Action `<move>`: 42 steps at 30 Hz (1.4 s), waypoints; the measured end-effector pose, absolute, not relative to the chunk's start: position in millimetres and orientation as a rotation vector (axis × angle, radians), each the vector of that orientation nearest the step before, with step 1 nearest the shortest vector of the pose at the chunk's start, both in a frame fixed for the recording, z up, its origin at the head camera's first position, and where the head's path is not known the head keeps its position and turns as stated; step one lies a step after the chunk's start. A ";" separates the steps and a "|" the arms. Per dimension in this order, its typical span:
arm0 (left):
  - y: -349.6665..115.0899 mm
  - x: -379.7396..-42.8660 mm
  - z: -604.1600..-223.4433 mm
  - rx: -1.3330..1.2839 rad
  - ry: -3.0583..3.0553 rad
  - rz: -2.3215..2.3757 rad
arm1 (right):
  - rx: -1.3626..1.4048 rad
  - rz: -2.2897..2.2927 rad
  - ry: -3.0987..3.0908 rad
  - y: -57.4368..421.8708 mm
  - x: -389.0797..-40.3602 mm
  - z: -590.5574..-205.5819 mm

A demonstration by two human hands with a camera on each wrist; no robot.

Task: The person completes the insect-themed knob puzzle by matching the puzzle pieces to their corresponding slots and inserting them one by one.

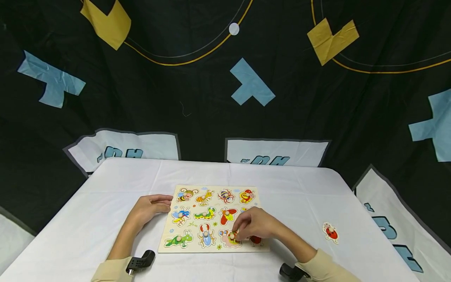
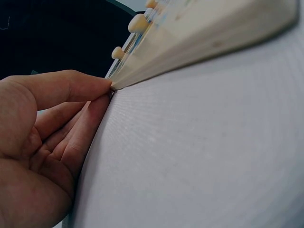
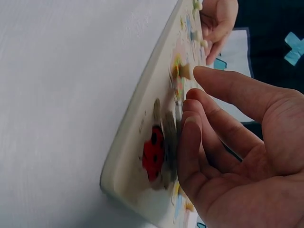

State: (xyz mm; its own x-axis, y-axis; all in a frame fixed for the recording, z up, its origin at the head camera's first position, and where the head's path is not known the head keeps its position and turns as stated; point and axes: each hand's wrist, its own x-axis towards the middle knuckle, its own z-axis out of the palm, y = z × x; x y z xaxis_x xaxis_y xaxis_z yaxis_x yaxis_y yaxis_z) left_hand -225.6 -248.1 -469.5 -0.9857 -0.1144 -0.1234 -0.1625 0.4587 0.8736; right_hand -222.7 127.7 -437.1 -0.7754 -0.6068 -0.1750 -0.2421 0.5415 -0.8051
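Note:
A wooden peg puzzle board (image 1: 192, 249) with several insect pieces lies flat on the white table. My left hand (image 1: 149, 209) is at its left edge. In the left wrist view its nearly straight fingers (image 2: 90, 88) touch the board's corner. Over the lower right part of the board is my right hand (image 1: 257, 223), its fingertips close to the snail piece (image 1: 225, 237). The right wrist view shows a small gap between the fingers (image 3: 223, 85) and that piece's wooden knob (image 3: 185, 71). Beside it, a knobless red ladybug picture (image 3: 153, 154) shows on the board.
A loose ladybug piece (image 1: 330, 232) lies on the table (image 1: 299, 196) to the right of the board. Dark devices (image 1: 141, 260) are strapped at both wrists. Behind the table hangs a black cloth (image 1: 158, 102) with blue and yellow shapes.

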 end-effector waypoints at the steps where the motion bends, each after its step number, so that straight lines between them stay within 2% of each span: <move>1: -248.1 -225.4 -469.3 -0.254 2.644 1.593 | -0.686 -1.130 2.349 129.4 -223.0 -435.9; 42: -246.3 -223.7 -470.4 -0.288 2.646 1.591 | -0.501 -1.247 2.449 238.8 -246.5 -409.2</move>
State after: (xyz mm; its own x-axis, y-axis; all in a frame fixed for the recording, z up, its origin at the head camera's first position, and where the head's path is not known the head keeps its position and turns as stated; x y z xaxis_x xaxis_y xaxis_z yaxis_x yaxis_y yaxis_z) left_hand -223.7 -246.3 -470.4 -0.9820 -0.1376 -0.1297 -0.1791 0.4567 0.8714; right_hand -246.5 238.8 -409.2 -0.8776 -0.4573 -0.1437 -0.1528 0.5511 -0.8203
